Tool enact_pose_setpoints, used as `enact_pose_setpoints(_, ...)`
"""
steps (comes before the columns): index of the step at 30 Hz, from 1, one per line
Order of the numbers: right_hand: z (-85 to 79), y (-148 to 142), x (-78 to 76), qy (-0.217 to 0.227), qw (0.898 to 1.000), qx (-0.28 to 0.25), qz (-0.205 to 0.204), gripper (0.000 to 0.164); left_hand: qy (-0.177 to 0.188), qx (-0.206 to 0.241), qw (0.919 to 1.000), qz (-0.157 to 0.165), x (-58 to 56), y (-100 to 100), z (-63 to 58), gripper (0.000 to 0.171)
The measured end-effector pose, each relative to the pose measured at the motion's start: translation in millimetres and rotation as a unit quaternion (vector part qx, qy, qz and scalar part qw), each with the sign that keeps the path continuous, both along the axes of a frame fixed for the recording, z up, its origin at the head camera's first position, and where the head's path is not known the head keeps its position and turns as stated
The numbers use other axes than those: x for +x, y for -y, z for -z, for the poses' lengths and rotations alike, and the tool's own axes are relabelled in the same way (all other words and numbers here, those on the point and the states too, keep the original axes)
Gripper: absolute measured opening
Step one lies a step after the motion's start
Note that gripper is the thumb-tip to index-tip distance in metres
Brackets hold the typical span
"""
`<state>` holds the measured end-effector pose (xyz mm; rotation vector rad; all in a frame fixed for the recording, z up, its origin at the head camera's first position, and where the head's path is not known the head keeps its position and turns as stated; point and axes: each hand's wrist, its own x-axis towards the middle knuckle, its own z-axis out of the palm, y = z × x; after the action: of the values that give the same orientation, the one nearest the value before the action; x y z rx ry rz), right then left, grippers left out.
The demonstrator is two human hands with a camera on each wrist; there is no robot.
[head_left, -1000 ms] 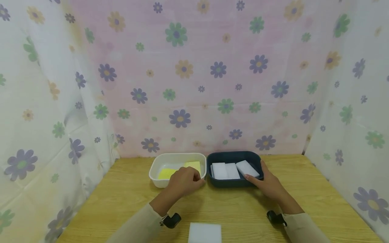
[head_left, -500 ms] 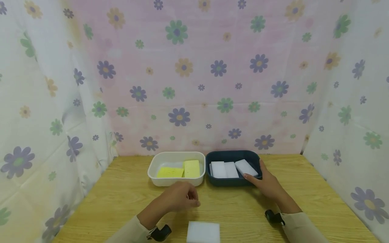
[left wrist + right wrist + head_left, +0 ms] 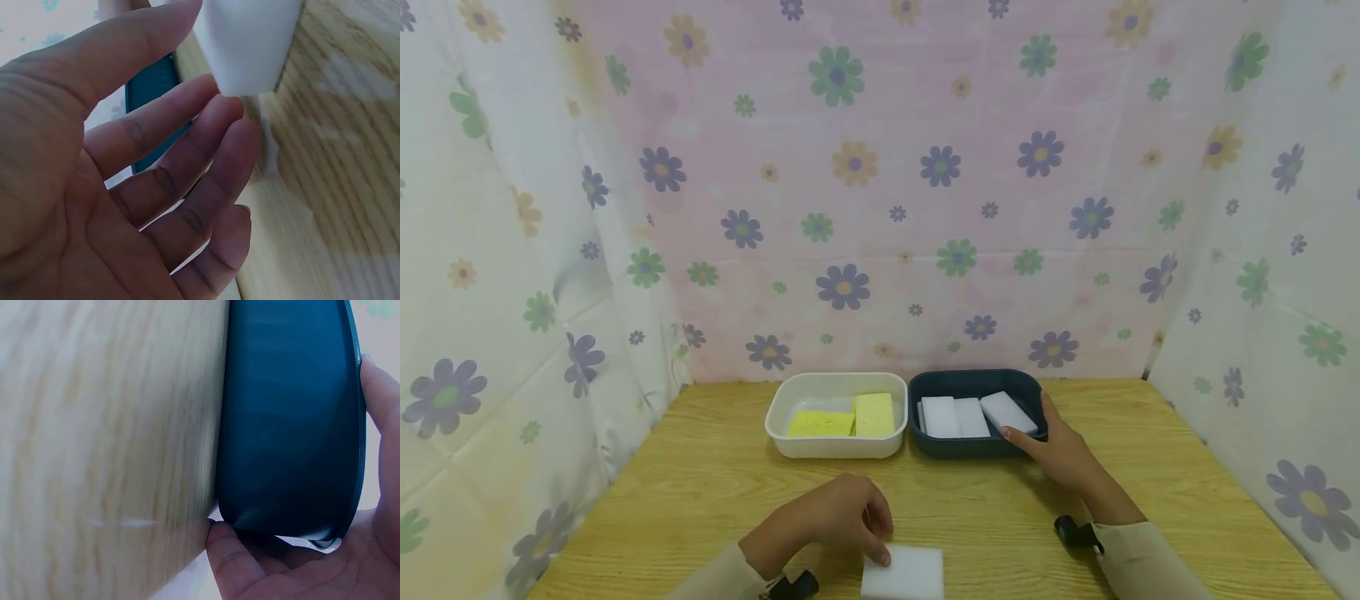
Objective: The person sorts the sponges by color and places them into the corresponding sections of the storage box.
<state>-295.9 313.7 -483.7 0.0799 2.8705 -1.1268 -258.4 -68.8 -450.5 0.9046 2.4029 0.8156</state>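
Note:
At the near edge of the head view lies a white foam block (image 3: 904, 575), resembling a melamine sponge. My left hand (image 3: 842, 518) is at its far left corner, thumb tip overlapping the top. In the left wrist view the fingers (image 3: 187, 181) are loosely bent with fingertips right at the corner of the block (image 3: 250, 50), and the thumb stands apart from them. My right hand (image 3: 1063, 450) grips the right end of a dark blue bin (image 3: 977, 450), thumb over the rim and fingers round the outer wall. Several white sponges (image 3: 958, 418) lie inside that bin.
Left of the blue bin, close beside it, stands a white bin (image 3: 838, 450) with two yellow sponges (image 3: 874, 415) in it. Both bins are near the back of the wooden table (image 3: 700, 483). Flowered cloth (image 3: 880, 208) hangs behind and on both sides.
My left hand has drawn back from over the white bin toward me and come down to the near white sponge. My right hand has stayed on the blue bin.

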Motion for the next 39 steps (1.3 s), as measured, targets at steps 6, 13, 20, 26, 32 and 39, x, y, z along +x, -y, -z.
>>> enact_pose_setpoints(6,-1.3,1,1.5,0.003,1.000,-0.003,0.000,0.126,0.008,-0.004,1.0000,0.001,1.4,-3,0.2,0.014)
enact_pose_setpoints(13,-2.9,0,0.6,0.000,1.000,-0.005,-0.002,0.127,-0.012,-0.017,0.9998,-0.005,-1.0,-6,4.8,0.016)
enact_pose_setpoints(20,-1.9,0,-0.1,0.000,1.000,-0.002,-0.003,0.127,-0.032,-0.029,0.9990,-0.015,-4.6,-10,8.1,0.018)
enact_pose_setpoints(26,0.0,-1,-0.6,0.000,1.000,0.000,-0.002,0.126,-0.033,-0.032,0.9988,-0.016,-7.4,-13,5.9,0.016)
enact_pose_setpoints(32,0.0,-1,-0.4,-0.001,1.000,-0.001,-0.003,0.126,-0.029,-0.045,0.9979,-0.037,-8.8,-18,5.1,0.019)
enact_pose_setpoints(39,0.5,-1,-0.7,0.000,1.000,-0.002,-0.003,0.127,-0.056,-0.083,0.9940,-0.045,-13.3,-27,7.9,0.022)
